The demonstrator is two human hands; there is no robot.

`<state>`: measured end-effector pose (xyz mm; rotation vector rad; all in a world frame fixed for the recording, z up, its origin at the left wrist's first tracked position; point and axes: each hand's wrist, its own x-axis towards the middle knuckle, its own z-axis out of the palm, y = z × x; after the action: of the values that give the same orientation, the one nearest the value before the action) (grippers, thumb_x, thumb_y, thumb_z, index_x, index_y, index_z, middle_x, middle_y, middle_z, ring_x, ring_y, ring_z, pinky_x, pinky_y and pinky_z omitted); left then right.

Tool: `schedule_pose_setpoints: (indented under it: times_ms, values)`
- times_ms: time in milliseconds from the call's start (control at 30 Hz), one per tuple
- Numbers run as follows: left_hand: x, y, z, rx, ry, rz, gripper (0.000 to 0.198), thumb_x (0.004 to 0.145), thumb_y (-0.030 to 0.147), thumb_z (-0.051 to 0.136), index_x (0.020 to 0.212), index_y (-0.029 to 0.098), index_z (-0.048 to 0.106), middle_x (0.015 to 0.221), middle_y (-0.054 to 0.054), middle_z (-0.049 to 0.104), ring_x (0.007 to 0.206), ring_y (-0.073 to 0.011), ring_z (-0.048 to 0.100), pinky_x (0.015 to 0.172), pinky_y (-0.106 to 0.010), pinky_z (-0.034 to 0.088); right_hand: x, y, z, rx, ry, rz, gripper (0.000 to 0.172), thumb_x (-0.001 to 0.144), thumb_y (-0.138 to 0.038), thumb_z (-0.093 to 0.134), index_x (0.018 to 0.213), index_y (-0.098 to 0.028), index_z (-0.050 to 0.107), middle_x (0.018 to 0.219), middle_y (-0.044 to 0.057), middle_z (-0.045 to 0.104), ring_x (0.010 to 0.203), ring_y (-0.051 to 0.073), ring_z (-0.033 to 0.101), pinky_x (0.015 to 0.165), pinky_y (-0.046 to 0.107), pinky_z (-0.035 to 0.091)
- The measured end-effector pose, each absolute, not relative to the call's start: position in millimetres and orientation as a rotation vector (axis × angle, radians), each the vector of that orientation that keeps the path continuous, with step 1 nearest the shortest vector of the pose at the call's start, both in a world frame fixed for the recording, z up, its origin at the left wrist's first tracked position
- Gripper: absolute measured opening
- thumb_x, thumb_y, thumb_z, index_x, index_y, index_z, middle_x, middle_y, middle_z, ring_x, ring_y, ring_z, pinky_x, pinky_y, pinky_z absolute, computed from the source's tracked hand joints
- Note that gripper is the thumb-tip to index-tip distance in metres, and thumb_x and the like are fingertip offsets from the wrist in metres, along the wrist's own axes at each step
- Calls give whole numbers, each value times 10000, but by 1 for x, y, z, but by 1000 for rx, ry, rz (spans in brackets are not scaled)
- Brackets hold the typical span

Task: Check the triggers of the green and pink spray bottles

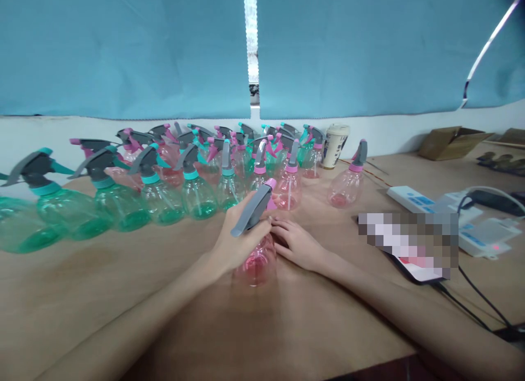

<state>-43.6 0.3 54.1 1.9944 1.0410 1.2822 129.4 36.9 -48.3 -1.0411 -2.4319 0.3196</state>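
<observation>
The centre bottle (256,263) is clear pink, its head (251,209) grey, its nozzle (270,183) pink. At left, the front bottles (166,206) are clear green with teal collars (191,175). Upper right of centre, the cup (337,143) is cream with dark lettering. Plain blue cloth (123,53) fills the top, above a white wall (33,132). The surface (197,321) is tan; at right, the box (441,146) is brown.

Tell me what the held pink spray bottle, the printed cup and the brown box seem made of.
Held pink spray bottle: probably plastic, glossy; its see-through body shows highlights.
Printed cup: likely paper, fairly matte; its wall is tapered and printed.
Brown box: apparently matte cardboard, given its folded flap.
</observation>
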Motion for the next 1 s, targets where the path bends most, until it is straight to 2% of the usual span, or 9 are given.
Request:
schedule_pose_setpoints:
  times_ms: [233,667,833,1000]
  values:
    - [-44,0,54,2002,1033,1305,125,669,132,478,729,217,408,641,63,345,531,-101,267,474,-241,265,131,36,-46,-1021,-2450,323,446,929,-376,451,1268,-105,556,1390,169,500,1320,265,419,1101,441,325]
    - [-45,0,51,1958,1040,1286,151,675,128,485,728,224,381,627,63,350,535,-105,295,477,-242,286,132,37,-46,-1027,-2440,337,457,917,-425,461,1246,-127,569,1449,176,426,1341,275,395,1086,442,351]
    - [-45,-1,53,1987,1067,1278,145,675,130,487,730,223,391,635,57,356,536,-107,312,482,-251,286,134,37,-42,-1200,-2387,292,543,896,-483,484,1310,-133,510,1384,139,519,1309,279,438,1061,456,384]
    - [-44,-1,54,1992,1064,1263,154,684,136,488,717,226,369,615,59,334,520,-107,300,477,-259,274,135,38,-39,-1283,-2377,204,528,908,-510,450,1275,-145,552,1371,127,536,1297,273,457,1047,456,400]
